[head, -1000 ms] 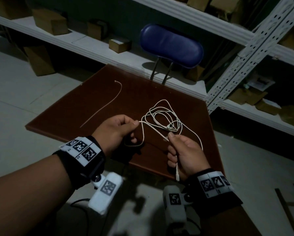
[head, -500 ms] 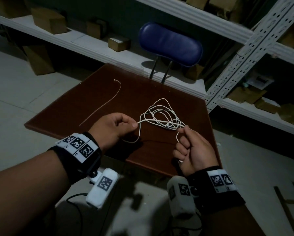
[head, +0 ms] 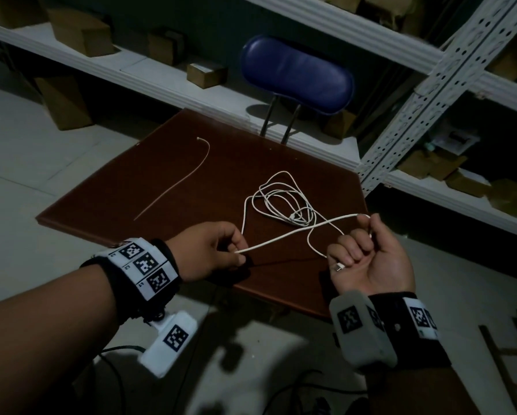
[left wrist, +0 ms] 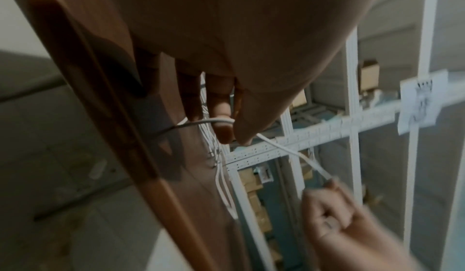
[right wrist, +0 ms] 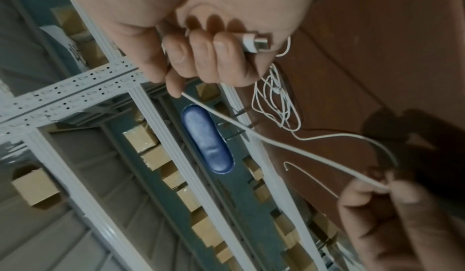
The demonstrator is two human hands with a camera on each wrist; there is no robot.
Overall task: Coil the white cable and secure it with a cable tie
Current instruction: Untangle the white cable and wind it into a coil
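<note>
A thin white cable (head: 284, 199) lies in a loose tangle on the brown table (head: 191, 187). One stretch of it runs taut between my hands. My left hand (head: 239, 253) pinches the cable (left wrist: 216, 121) between thumb and forefinger. My right hand (head: 368, 244), palm up, has its fingers curled round the cable, with the USB plug (right wrist: 256, 43) sticking out of the fist by the little finger. A pale cable tie (head: 176, 181) lies by itself on the table's left part, untouched.
A blue padded chair back (head: 296, 76) stands behind the table. White metal shelving (head: 431, 85) with cardboard boxes (head: 206, 74) runs along the back and right. The table's near edge is just under my hands, with grey floor (head: 26, 163) to the left.
My right hand has turned palm up and moved right, pulling a length of cable taut away from my left hand. The tangle on the table has loosened a little.
</note>
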